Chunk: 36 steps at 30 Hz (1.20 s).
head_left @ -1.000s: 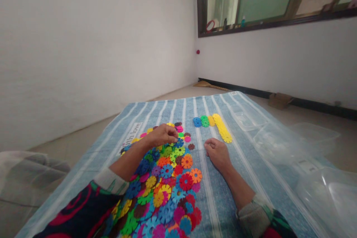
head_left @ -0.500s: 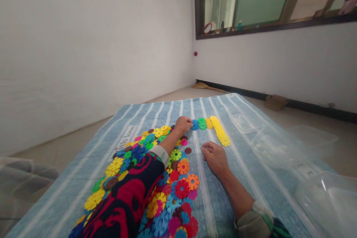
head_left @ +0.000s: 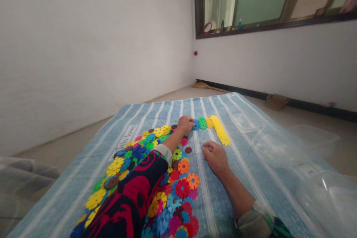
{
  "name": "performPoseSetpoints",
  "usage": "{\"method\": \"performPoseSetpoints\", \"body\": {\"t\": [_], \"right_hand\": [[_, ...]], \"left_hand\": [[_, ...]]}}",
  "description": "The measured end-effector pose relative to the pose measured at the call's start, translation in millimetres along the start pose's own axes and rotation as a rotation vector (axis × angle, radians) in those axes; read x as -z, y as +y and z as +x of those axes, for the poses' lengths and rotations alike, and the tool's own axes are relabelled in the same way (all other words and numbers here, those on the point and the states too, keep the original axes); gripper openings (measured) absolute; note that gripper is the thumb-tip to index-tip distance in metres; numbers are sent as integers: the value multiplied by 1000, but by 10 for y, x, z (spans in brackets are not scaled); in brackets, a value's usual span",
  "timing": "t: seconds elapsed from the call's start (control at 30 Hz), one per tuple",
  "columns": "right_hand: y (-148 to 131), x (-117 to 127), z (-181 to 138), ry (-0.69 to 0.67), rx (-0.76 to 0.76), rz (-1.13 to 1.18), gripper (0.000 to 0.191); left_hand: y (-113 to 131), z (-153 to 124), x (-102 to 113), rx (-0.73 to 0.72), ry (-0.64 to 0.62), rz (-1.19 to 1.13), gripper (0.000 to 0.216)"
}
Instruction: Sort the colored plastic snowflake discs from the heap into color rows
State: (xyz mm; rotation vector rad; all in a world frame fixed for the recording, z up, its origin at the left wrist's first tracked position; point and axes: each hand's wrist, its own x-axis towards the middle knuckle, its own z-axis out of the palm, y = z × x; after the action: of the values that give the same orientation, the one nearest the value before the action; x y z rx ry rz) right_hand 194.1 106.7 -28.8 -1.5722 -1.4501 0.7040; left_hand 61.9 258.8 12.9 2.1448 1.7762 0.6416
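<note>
My left hand (head_left: pixel 185 123) reaches across the pile with its fingers pinched at the left edge of a blue notched flower disc (head_left: pixel 196 124). Right of that disc, a green disc (head_left: pixel 202 123) and an orange-yellow disc (head_left: pixel 209 122) continue the row. The row meets a slanting line of overlapping yellow discs (head_left: pixel 221 132). My right hand (head_left: pixel 215 157) rests on the cloth below the row, its fingers curled in and nothing visible in them. A heap of many-coloured flower discs (head_left: pixel 173 202) spreads under and around my left forearm, which hides part of it.
A blue striped cloth (head_left: pixel 242 178) covers the table. Clear plastic containers (head_left: pixel 275 147) stand along its right side, with another clear tub (head_left: pixel 329 197) nearer me. A cardboard box (head_left: pixel 276 102) lies on the floor by the wall.
My left hand has shifted slightly right, and the blue disc sits a little closer to the green one. My right hand has stayed in place.
</note>
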Motion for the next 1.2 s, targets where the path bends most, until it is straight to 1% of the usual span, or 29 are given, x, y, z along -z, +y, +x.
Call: {"method": "performPoseSetpoints", "body": {"t": [0.2,0.43,0.6,0.9,1.03,1.13,1.2], "right_hand": [[4,-3,3,1,5,6,17],[4,-5,12,-3,5,-4,17],[-10,1,-1,-2,10,-3,17],[15,-11,8,6,13,9,17],[54,-20,15,-4,16,13,18],[61,-11,9,-10,8,12,18],[51,4,-1,-12,4,-4,19]], "left_hand": [[5,-45,19,-8,39,79,26],[11,-197,16,-76,10,171,23],[34,-301,-27,-140,6,235,30],[87,-295,-46,-150,3,292,23],[92,-351,30,-153,5,306,24],[64,-455,165,-171,-6,313,22],[27,-571,285,-197,-23,314,19]]}}
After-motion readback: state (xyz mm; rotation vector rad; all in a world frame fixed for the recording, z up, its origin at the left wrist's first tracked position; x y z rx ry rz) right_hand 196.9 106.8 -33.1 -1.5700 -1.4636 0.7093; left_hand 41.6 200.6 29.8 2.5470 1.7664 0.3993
